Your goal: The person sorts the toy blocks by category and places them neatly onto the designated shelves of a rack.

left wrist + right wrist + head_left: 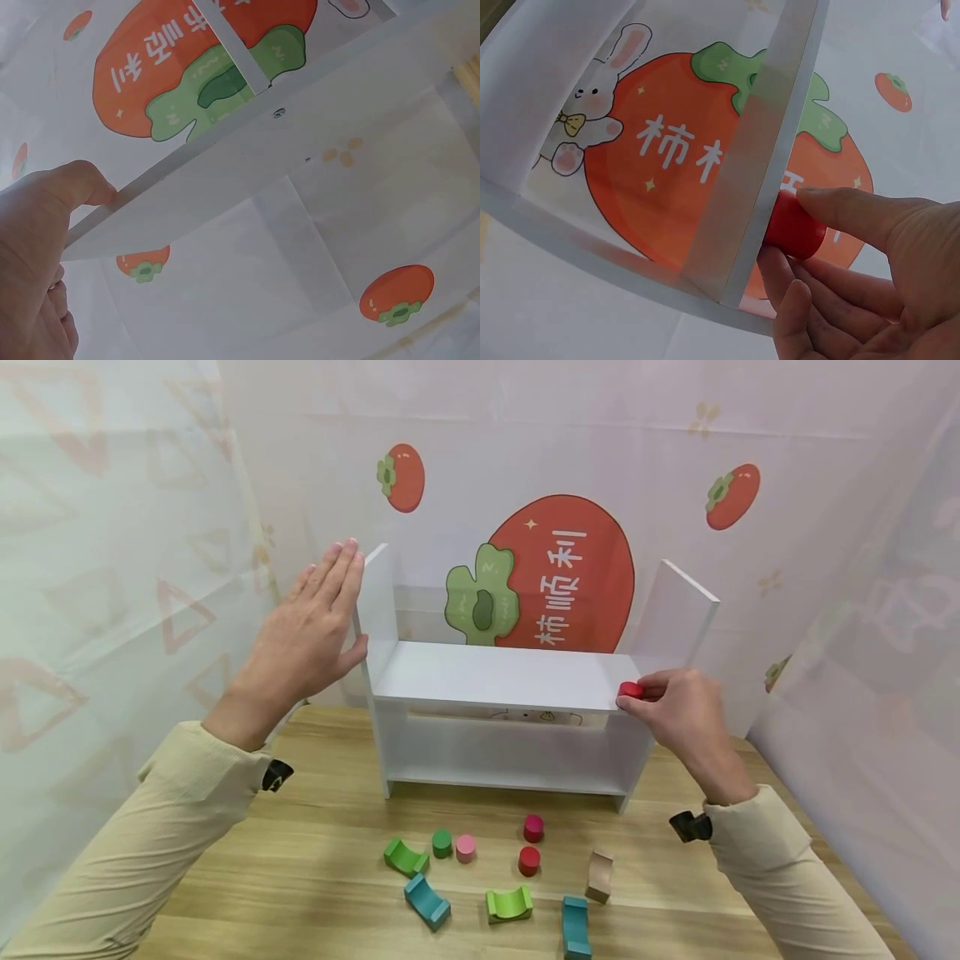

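Nearest to us on the bench lie the loose blocks: two teal arches, two green arches, a tan block, and small cylinders in green, pink, magenta and red. They look like painted wood — light, stiff, smooth enough to slip if pinched carelessly.

Further out stands the white shelf unit, open at the back, with a top shelf and a lower one. Our right hand pinches a red cylinder between thumb and curled fingers, holding it at the right front corner of the top shelf; the wrist view shows its flat end against the shelf's edge. We judge the piece small, hard and light, best taken by its round side with thumb opposite fingertip, since the ends must stay free to sit flat.

Our left hand lies flat and released against the outside of the left side panel, fingers straight, thumb at the panel's front edge — grasping nothing. The unit seems thin board, rigid yet light enough to slide.

Beyond hangs a pale curtain printed with persimmons.
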Motion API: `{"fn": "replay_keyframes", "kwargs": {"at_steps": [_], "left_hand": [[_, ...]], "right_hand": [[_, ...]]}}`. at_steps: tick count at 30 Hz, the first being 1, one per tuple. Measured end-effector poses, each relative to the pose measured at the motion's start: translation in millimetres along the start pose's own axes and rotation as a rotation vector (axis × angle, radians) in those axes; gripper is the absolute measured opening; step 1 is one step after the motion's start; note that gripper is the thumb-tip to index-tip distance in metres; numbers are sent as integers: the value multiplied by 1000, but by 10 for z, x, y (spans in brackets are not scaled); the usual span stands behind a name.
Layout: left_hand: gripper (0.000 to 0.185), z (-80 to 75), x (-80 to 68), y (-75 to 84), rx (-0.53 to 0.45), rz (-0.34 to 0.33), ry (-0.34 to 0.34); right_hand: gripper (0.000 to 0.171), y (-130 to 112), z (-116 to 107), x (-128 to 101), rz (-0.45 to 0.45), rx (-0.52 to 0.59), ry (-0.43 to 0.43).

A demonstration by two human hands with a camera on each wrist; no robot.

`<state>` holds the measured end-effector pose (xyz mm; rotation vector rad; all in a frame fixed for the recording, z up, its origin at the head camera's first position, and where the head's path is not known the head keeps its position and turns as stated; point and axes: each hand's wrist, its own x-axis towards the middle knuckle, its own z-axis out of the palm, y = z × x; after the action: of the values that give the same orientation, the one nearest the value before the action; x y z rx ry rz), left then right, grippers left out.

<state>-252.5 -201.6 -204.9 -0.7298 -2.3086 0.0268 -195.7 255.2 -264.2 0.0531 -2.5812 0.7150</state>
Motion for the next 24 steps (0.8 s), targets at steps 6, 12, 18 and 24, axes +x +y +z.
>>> {"fn": "replay_keyframes", "kwargs": {"at_steps": [6, 12, 18, 24], "left_hand": [[96, 28, -11, -11, 2, 5, 4], [97, 14, -6, -18, -4, 7, 21], [96, -20, -10, -10, -10, 7, 15], [96, -34, -27, -3, -11, 4, 6]], "right_hand": [[46, -18, -2, -42, 22, 20, -2], [50, -54, -55, -185, -19, 70, 55], [33, -88, 2, -390, -96, 133, 91], [35, -105, 218, -637, -40, 148, -17]]}}
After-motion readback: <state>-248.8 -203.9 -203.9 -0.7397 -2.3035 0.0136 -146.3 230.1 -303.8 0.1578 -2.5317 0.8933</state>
